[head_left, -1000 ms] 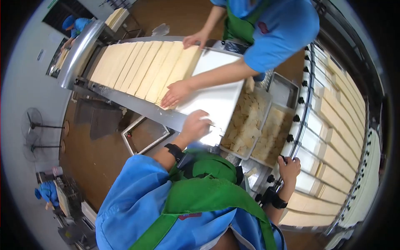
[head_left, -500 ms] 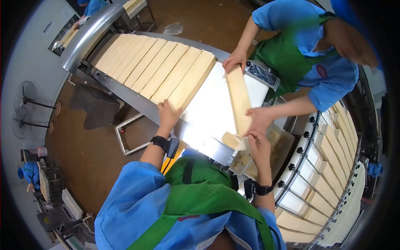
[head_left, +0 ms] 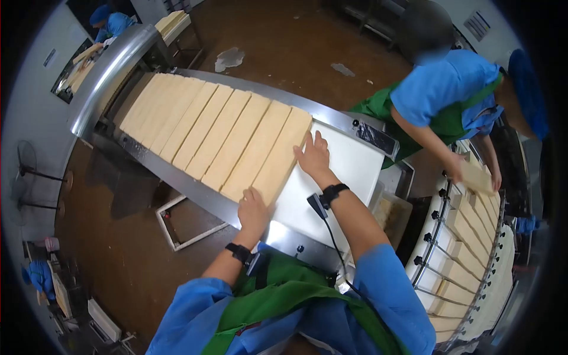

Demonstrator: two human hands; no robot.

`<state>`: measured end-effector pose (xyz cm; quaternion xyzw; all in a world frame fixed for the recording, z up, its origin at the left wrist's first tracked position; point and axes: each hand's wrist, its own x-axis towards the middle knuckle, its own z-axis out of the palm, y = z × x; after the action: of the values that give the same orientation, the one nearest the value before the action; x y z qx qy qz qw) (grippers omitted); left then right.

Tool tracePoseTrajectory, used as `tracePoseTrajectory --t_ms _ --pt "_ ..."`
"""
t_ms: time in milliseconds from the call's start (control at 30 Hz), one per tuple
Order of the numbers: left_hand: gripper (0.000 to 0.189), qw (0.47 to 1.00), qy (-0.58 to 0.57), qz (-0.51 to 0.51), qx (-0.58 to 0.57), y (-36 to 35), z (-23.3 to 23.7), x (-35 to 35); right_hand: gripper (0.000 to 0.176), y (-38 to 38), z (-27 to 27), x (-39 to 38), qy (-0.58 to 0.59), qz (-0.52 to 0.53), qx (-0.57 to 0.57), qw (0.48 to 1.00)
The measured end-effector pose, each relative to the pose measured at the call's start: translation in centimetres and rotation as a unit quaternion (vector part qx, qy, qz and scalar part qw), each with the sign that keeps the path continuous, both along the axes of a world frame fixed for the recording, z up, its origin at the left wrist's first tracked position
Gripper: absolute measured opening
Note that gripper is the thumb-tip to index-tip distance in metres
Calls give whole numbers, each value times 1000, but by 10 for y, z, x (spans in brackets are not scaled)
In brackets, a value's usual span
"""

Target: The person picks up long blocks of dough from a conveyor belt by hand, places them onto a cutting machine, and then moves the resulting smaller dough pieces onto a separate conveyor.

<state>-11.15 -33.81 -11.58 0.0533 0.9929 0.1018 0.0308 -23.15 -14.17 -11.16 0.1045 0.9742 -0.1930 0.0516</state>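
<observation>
Several long pale dough slabs [head_left: 225,130] lie side by side on the conveyor, running up to the metal roller cover. My left hand [head_left: 253,210] rests with bent fingers on the near end of the last slab [head_left: 283,157]. At that slab's far end, my right hand [head_left: 313,155] has its fingers apart, the tips at the slab's edge over the white belt [head_left: 346,160]. A co-worker's hands [head_left: 455,168] hold a separate slab [head_left: 475,177] over the rack on the right.
The curved metal cover [head_left: 115,71] spans the conveyor's far end. A bin [head_left: 390,213] with dough scraps stands beyond the belt's right end. The curved rack [head_left: 438,219] holds more slabs. A white frame [head_left: 183,228] stands on the floor at left. Another person [head_left: 109,23] works far back.
My right hand has left the small dough piece near the bin and moved to the row's end slab. The co-worker has carried the loose slab from the belt to the right rack.
</observation>
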Motion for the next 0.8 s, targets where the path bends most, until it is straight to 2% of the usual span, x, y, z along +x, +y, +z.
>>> tracePoseTrajectory --t_ms 167,300,333,367,467,500,600,700,733,800 --pt "83 997 7 -34 -63 -2 -13 2 64 -13 9 -61 -1 -23 1 1000" --pt "82 996 -14 -50 -73 -4 -9 1 65 -21 8 -73 -23 -36 13 999" --pt "81 996 -15 -55 -70 -3 -7 1 66 -20 11 -69 -38 -41 11 998" --pt "82 997 -30 -45 -57 -2 -5 1 63 -18 5 -65 13 -65 8 998" --pt "85 999 -33 -36 -7 -1 2 0 62 1 29 -46 1 -137 -53 989" --pt "84 997 -32 -42 50 -2 2 -1 63 11 35 -36 -8 -165 -53 985" --pt "77 971 -73 -146 175 -2 24 -14 76 54 49 2 -45 -266 -73 960" --pt "78 914 -180 -218 291 20 30 -10 86 101 51 43 -47 -365 -50 929" --pt "78 913 -212 -234 258 32 35 -5 89 110 59 58 -75 -384 -33 920" --pt "78 911 -262 -258 188 59 47 6 86 127 58 91 -34 -411 -64 909"
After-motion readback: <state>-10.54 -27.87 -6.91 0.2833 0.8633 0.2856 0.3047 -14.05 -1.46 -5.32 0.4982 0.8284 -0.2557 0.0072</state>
